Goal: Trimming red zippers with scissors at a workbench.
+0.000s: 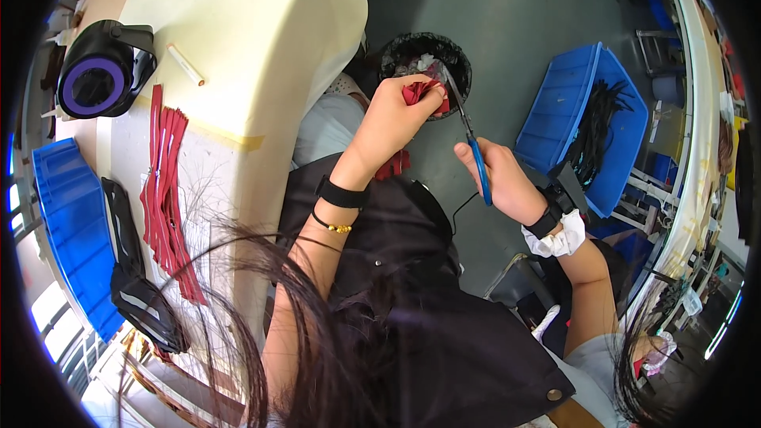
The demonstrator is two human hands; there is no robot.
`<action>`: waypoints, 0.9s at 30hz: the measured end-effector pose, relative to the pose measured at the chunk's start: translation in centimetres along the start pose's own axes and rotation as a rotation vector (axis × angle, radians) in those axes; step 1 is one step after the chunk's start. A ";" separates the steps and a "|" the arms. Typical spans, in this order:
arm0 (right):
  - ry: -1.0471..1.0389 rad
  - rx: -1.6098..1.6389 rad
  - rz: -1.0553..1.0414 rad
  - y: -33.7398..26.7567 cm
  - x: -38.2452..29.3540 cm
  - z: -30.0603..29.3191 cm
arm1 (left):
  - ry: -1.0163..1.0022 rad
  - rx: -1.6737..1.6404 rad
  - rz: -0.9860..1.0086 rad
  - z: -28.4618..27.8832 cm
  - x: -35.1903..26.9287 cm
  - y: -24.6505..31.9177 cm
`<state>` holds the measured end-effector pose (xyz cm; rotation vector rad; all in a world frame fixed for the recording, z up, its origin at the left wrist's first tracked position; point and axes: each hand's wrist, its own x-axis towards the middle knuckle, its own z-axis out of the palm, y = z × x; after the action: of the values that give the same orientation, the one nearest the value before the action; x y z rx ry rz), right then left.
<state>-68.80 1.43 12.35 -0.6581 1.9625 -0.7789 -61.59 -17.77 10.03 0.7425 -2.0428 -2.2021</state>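
Above a waste bin with a black liner (389, 52), my left hand (401, 110) pinches a bundle of red fabric strips (419, 92). More of the red bundle shows below that wrist, over my dark apron (368, 238). My right hand (505, 178) grips scissors with blue handles (483, 172). Their blades point up and away, just right of the red ends; whether they touch the fabric is hard to tell. Crumpled scraps (425, 62) lie inside the bin. To my left, a stack of red zippers (166, 190) rests on the table (238, 30).
A black device with a purple ring (92, 86) and a white marker (185, 65) sit on the table. Black zippered pieces (134, 273) lie beside a blue bin (77, 238). On the right, another blue bin (556, 107) holds black strips (597, 125). Loose hair crosses the lower view.
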 end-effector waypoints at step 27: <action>-0.366 1.060 0.215 -1.9 7.3 6.5 | 1.182 -0.228 0.736 -7.7 -41.8 15.3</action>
<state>-66.12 -6.62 7.16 0.0619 1.0301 -1.2823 -26.07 -12.22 37.48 0.7823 -1.1306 -1.0768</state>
